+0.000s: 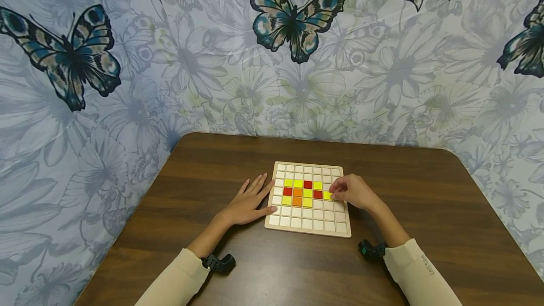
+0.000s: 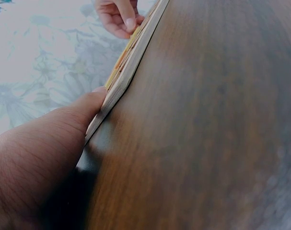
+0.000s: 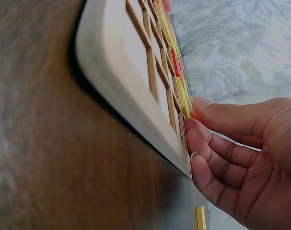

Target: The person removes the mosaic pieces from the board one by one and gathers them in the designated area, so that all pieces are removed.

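Observation:
A square wooden grid board (image 1: pixel 308 234) holds white tiles (image 1: pixel 308 224) with yellow, red (image 1: pixel 308 184) and orange (image 1: pixel 297 192) ones among them. My left hand (image 1: pixel 246 204) lies spread along its left side, thumb on the near-left rim; the left wrist view shows that thumb (image 2: pixel 90 103) at the board's edge (image 2: pixel 117 91). At the right side, my right hand (image 1: pixel 354 191) pinches a yellow tile (image 1: pixel 327 195) at its cell. In the right wrist view, thumb and index finger of the right hand (image 3: pixel 241 153) meet at the tile's end (image 3: pixel 184 108), the other fingers curled by the rim.
The board lies on a brown wooden table (image 1: pixel 272 268). Behind the table hangs a cloth (image 1: pixel 191 74) printed with butterflies and flowers. Each wrist wears a black band, left (image 1: pixel 220 264) and right (image 1: pixel 371 249). A small yellow piece (image 3: pixel 201 218) shows below my right hand in the right wrist view.

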Motion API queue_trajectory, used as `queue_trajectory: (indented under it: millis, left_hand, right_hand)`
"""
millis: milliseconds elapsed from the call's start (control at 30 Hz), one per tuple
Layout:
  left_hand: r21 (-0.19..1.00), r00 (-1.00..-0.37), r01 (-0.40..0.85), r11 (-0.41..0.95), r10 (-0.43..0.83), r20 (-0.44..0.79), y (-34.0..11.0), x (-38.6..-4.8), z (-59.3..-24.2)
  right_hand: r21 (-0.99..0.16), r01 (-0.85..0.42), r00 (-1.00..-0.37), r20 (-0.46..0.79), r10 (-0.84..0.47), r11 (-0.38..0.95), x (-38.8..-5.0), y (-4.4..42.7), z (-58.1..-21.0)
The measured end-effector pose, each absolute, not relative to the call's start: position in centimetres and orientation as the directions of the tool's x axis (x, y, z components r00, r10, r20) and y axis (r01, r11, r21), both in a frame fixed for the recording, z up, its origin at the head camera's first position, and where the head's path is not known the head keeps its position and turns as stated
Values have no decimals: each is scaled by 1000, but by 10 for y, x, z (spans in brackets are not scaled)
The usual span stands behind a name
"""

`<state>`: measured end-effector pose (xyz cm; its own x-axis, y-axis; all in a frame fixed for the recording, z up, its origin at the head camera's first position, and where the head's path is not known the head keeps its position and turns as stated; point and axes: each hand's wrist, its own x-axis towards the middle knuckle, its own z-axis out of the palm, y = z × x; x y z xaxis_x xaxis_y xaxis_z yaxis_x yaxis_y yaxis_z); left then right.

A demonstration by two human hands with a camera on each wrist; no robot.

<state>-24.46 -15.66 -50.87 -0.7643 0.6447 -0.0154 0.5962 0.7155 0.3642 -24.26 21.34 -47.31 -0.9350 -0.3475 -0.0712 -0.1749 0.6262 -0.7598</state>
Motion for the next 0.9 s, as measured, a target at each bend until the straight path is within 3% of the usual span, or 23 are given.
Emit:
queue_trajectory:
  millis: [900]
  left_hand:
    - [357,-763,597,718,645,-21,-158,-246,-510]
  right_hand:
    - [-744,-212,-949,2,-315,634,-240,211,-473]
